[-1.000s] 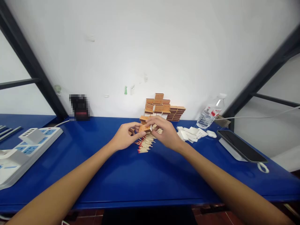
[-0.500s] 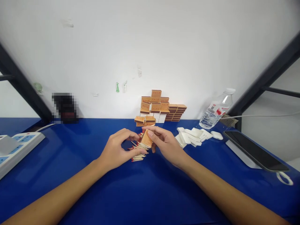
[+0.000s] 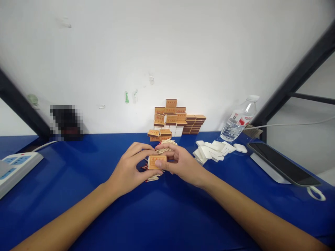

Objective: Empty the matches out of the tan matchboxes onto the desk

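Observation:
An orange matchbox is held flat between both hands above a blue table. My left hand grips its left end with curled fingers. My right hand pinches its right end, thumb in front. Under and behind the box lies a heap of loose red-tipped matches. Part of the heap is hidden by my hands.
A stack of orange matchboxes stands against the white wall. White inner trays lie to the right, then a water bottle, a white earbud case and a phone. A power strip sits at the far left.
The matchbox has turned from tilted on edge to flat with its face toward me. Both hands now close on its ends, slightly nearer to me.

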`<state>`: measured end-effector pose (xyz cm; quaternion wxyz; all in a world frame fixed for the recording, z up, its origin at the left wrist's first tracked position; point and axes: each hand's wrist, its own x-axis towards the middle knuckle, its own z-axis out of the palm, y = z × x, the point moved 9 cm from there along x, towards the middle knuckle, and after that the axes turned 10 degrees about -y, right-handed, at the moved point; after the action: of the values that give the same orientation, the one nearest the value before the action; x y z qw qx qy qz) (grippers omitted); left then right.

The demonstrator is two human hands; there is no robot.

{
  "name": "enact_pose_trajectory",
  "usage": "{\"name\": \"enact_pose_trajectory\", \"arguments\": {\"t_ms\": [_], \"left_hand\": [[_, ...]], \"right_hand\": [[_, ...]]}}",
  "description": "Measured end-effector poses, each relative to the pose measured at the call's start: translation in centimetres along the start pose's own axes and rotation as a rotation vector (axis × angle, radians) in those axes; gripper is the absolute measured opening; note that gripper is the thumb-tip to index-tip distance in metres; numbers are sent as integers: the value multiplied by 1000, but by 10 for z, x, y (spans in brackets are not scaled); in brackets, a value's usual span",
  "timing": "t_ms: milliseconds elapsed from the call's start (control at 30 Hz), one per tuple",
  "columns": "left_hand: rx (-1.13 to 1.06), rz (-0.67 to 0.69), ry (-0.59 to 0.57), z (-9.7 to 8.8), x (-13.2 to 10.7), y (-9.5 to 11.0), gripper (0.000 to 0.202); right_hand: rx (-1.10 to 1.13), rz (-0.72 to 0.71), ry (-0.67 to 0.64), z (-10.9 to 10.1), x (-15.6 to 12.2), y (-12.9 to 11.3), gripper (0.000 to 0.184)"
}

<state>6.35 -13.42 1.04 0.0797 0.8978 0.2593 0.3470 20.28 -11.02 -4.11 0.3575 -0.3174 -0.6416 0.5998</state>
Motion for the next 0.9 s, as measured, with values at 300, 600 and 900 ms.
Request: {"name": "enact_pose_trajectory", "arguments": {"t_ms": [300, 600, 900], "left_hand": [[33, -75, 135, -16, 1, -6, 29], [36, -93, 198, -21, -2, -9, 26], [0, -186, 83, -9, -4, -26, 42]], "right_hand": [[15, -89, 282, -29, -2, -6, 55], [9, -141, 39, 13, -1, -11, 37], [0, 29, 249, -27, -2, 5, 38]]}}
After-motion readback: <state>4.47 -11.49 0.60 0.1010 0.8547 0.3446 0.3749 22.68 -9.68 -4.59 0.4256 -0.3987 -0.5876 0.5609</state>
